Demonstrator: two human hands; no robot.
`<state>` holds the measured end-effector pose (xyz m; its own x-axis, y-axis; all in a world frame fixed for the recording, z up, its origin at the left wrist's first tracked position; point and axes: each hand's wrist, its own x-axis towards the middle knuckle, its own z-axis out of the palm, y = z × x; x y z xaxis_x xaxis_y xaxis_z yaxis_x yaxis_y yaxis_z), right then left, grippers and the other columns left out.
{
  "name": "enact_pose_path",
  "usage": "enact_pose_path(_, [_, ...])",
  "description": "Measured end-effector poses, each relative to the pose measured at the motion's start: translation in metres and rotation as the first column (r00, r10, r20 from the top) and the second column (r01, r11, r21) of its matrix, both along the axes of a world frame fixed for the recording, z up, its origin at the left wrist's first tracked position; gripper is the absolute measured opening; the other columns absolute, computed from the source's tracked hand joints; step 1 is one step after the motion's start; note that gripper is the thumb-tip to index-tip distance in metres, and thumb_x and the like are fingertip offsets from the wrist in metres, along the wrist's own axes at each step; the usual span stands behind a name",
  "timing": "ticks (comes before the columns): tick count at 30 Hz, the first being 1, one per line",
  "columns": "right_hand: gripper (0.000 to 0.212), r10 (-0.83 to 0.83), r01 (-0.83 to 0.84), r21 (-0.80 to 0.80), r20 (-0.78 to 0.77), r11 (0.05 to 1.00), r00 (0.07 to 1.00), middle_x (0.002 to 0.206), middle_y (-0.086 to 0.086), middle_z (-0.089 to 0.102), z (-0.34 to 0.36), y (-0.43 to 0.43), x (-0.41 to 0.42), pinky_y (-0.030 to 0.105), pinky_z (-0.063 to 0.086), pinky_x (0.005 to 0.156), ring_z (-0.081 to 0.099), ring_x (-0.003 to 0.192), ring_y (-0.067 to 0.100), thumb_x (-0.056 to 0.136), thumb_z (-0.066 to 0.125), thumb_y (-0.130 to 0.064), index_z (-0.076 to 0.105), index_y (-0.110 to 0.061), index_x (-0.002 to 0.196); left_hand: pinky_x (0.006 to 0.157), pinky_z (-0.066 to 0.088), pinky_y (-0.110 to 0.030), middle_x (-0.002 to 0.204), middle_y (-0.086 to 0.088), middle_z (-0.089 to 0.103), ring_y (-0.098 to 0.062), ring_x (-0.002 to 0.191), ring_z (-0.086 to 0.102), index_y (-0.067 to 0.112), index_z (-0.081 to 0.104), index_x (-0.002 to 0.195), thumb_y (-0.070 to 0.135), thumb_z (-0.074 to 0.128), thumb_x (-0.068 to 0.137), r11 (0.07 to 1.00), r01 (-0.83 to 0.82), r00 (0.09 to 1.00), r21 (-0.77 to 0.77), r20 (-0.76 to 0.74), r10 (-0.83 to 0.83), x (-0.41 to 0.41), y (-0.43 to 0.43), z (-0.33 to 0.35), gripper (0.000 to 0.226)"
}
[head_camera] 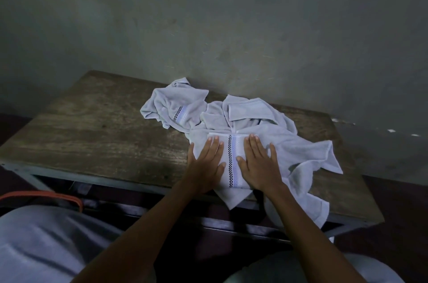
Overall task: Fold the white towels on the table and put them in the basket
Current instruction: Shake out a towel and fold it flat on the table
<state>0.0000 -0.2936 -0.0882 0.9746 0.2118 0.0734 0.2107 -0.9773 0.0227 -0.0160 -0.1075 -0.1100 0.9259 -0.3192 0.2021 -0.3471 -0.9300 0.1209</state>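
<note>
White cloth folded into a narrow rectangle: folded towel [233, 160], lying close to the front edge of the wooden table [104, 134], right of the middle, on top of a spread loose towel [305, 155]. Runs long from the front edge toward the back edge, short ends facing the person and the wall [231, 16]. Carries a dark checked stripe beside a pale blue band down its whole length, showing in the gap between the two hands.

Left hand [206, 164] laid flat on the left half of the folded towel, fingers straight and close together, pointing toward the back edge, thumb out toward the stripe. Right hand [260, 167] laid flat on the right half in the same way, fingers straight, little finger slightly apart. Both palms down, pressing, gripping nothing; fingertips reaching almost to the towel's far end.

Loose towel spreading out to the right from under the folded one, one corner hanging over the front edge. Behind the hands, toward the back edge, a rumpled towel [245, 109] in a heap; left of it, another crumpled towel [176, 106] with the same checked stripe, touching the heap.

Below the table's front left, an orange rim [46, 196], curved; cannot tell what it belongs to. Nearest the camera, pale cloth over the person's lap [46, 236].
</note>
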Motion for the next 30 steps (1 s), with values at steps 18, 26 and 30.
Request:
enact_pose_path(18, [0.083,-0.029,0.029,0.06,0.004,0.998,1.0,0.16,0.0,0.006,0.004,-0.012,0.003,0.042,-0.013,0.111,0.001,0.147,0.013,0.08,-0.008,-0.052,0.012,-0.015,0.152,0.094,0.038,-0.058,0.142,-0.018,0.044,-0.027,0.13,0.045,0.001,0.045,0.136,0.041,0.033,0.087,0.988,-0.15,0.987,-0.035,0.054,0.152,-0.005,-0.002,0.001,0.065])
enact_pose_path(26, [0.043,-0.223,0.18,0.305,0.111,0.935,0.969,0.107,0.002,0.064,0.022,-0.02,-0.005,0.039,0.023,0.091,0.052,0.108,0.024,0.091,0.039,-0.043,0.054,-0.018,0.123,0.094,0.036,-0.046,0.115,-0.012,0.057,-0.031,0.106,0.053,0.014,0.039,0.14,0.056,0.022,0.08,0.831,-0.323,0.945,-0.453,-0.106,0.31,-0.008,0.002,0.006,0.076])
enact_pose_path(30, [0.037,-0.231,0.227,0.316,-0.024,0.921,0.973,0.097,0.0,0.062,0.024,-0.012,0.001,0.042,0.026,0.089,0.053,0.104,0.027,0.09,0.041,-0.047,0.051,-0.018,0.111,0.096,0.039,-0.042,0.127,-0.018,0.053,-0.034,0.116,0.048,0.012,0.034,0.142,0.06,0.023,0.077,0.755,-0.379,0.925,-0.535,-0.234,0.299,0.001,-0.004,0.009,0.082])
